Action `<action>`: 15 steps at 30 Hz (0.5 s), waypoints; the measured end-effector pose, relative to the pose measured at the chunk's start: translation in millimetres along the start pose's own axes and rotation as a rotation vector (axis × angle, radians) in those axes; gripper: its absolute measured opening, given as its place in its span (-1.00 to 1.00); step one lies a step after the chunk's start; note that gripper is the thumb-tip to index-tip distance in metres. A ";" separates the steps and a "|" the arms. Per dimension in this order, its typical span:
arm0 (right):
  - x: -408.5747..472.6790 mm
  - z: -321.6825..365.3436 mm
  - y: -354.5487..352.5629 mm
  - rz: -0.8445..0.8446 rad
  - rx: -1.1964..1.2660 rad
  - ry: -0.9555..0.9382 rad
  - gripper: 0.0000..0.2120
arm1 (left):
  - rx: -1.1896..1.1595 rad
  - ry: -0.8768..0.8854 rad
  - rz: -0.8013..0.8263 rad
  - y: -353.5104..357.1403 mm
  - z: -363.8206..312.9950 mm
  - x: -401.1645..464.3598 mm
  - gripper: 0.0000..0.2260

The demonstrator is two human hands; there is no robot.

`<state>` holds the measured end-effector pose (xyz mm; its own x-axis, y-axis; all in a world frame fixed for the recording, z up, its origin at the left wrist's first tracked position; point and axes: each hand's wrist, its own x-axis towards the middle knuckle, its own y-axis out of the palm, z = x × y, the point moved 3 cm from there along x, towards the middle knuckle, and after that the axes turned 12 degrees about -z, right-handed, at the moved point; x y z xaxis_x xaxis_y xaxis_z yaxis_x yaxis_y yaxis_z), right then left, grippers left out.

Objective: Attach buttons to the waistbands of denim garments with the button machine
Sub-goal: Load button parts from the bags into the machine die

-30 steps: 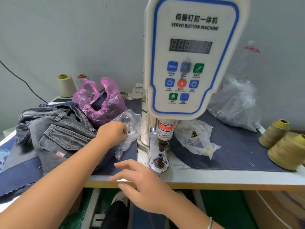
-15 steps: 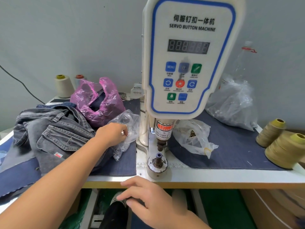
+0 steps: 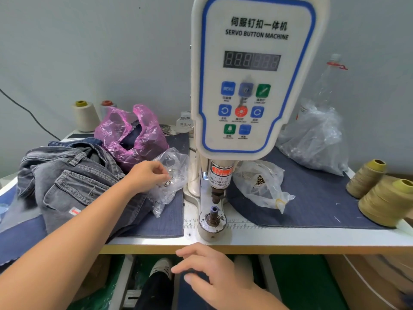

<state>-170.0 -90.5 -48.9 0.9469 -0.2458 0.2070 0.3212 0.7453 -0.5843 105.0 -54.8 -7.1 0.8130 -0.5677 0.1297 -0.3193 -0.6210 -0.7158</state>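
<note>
I cannot see the fingertips of the left hand (image 3: 147, 175); they are inside the clear bag (image 3: 172, 175), so what they pinch is unclear. The small labels under the keys of the button machine (image 3: 252, 86) are too blurred to read. Its top is cut off.

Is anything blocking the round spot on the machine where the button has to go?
Nothing visible does. The lower die is bare, with open table edge in front. The left hand is off at the clear button bag; the right hand is below the table.
</note>
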 end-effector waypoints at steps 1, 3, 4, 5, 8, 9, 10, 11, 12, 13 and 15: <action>-0.4 1.6 -1.7 0.001 0.005 0.004 -0.72 | -0.102 -0.024 -0.031 -2.1 -2.3 -2.6 -0.92; -1.1 4.9 -6.9 -0.001 0.013 0.014 -0.73 | -0.321 -0.053 -0.074 -6.9 -11.5 -12.2 -0.95; -1.5 6.1 -10.1 -0.003 0.014 0.020 -0.75 | -0.415 -0.055 -0.074 -8.7 -17.8 -19.1 -0.96; -1.7 6.9 -13.8 -0.003 0.011 0.027 -0.76 | -0.493 -0.054 -0.062 -9.7 -23.9 -27.1 -0.96; -4.7 6.2 -24.6 0.000 0.000 0.057 -0.77 | -0.583 -0.016 0.026 -5.3 -39.3 -54.9 -0.93; -6.4 5.6 -28.4 -0.013 0.005 0.065 -0.76 | -0.586 0.009 0.069 -1.2 -43.5 -64.8 -0.94; -8.2 4.6 -32.8 -0.043 0.014 0.069 -0.75 | -0.590 0.038 0.109 3.6 -47.5 -74.2 -0.93; -9.8 3.3 -37.7 -0.088 0.022 0.068 -0.74 | -0.592 0.067 0.142 8.7 -51.1 -82.3 -0.92; -11.3 1.4 -42.6 -0.144 0.032 0.068 -0.72 | -0.588 0.093 0.166 13.6 -53.9 -88.7 -0.90; -12.3 -0.3 -47.6 -0.207 0.043 0.069 -0.69 | -0.575 0.117 0.185 18.5 -57.1 -93.3 -0.88; -11.9 -4.8 -56.9 -0.348 0.084 0.085 -0.65 | -0.509 0.180 0.217 26.1 -64.3 -98.6 -0.89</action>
<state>-199.4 -133.0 -21.9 0.7800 -0.5414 0.3139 0.6254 0.6558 -0.4229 -14.8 -49.8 5.5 0.6218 -0.7660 0.1634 -0.6990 -0.6368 -0.3253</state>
